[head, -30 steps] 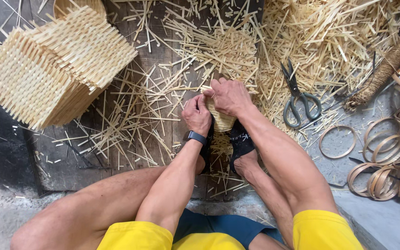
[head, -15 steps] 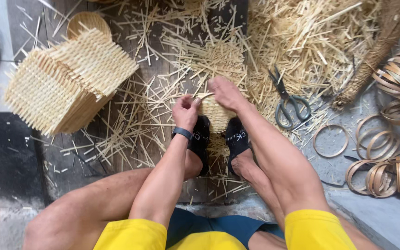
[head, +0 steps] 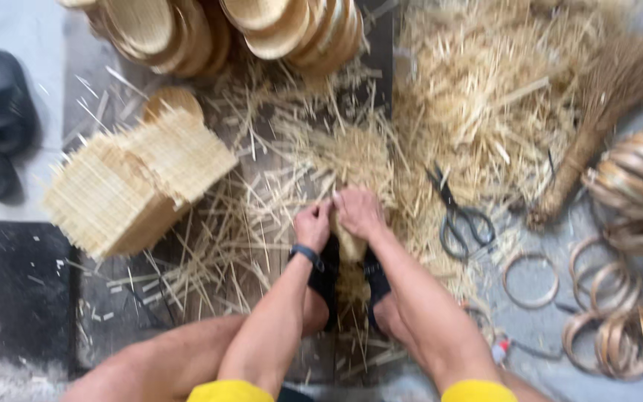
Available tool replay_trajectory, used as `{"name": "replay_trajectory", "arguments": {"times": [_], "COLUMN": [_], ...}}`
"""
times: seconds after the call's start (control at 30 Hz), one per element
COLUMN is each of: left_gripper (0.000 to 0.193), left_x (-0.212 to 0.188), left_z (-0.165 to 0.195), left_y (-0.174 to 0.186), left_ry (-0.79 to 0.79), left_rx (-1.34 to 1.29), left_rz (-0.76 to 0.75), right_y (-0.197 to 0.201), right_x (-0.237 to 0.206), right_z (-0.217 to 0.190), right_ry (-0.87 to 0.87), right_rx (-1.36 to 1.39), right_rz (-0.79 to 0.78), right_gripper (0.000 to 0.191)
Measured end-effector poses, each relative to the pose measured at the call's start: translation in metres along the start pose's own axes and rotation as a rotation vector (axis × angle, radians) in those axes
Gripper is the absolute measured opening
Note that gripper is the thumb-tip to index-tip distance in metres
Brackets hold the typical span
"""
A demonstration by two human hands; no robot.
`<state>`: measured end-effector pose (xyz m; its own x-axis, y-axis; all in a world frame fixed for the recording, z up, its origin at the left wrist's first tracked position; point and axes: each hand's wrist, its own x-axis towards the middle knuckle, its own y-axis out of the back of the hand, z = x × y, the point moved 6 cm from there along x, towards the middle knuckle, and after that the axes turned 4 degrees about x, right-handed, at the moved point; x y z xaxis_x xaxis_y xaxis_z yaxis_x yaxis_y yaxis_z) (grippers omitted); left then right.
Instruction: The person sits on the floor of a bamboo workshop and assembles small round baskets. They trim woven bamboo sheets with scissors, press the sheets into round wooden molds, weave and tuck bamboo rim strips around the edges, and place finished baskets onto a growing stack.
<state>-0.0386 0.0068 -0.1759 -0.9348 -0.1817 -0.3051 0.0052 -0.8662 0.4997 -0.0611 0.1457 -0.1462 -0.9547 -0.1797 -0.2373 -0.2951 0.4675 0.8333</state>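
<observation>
I am seeing my left hand (head: 312,225) and right hand (head: 359,212) both pinching strips on the small woven piece (head: 349,244) held between my feet at frame centre; it looks barely begun, while finished mats (head: 139,182) are lying stacked at left.

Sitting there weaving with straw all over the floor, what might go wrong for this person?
Both hands, left hand and right hand, pinch a small woven piece braced between the feet, so stiff splint ends could prick fingers or soles. The scissors lie among loose straw close to the right arm; a blind reach might meet the blades. The stack of woven mats leans and may slide.
</observation>
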Motion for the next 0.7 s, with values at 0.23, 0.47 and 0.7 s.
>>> {"name": "replay_trajectory", "arguments": {"times": [0.23,0.47,0.7], "left_gripper": [0.035,0.031,0.04], "left_x": [0.011,0.02,0.013], "left_z": [-0.002,-0.009,0.018], "left_y": [-0.011,-0.014,0.004], "left_ry": [0.124,0.341,0.184], "left_rx": [-0.21,-0.374,-0.115], "left_rz": [-0.037,-0.22,-0.504], "right_y": [0.002,-0.001,0.102], "right_x": [0.006,0.012,-0.029], "right_z": [0.005,-0.002,0.002], "right_ry": [-0.127,-0.114,-0.162], "right_rx": [0.041,0.051,-0.243], "right_rz": [-0.115,-0.15,-0.243], "right_gripper": [0.042,0.04,0.026]}}
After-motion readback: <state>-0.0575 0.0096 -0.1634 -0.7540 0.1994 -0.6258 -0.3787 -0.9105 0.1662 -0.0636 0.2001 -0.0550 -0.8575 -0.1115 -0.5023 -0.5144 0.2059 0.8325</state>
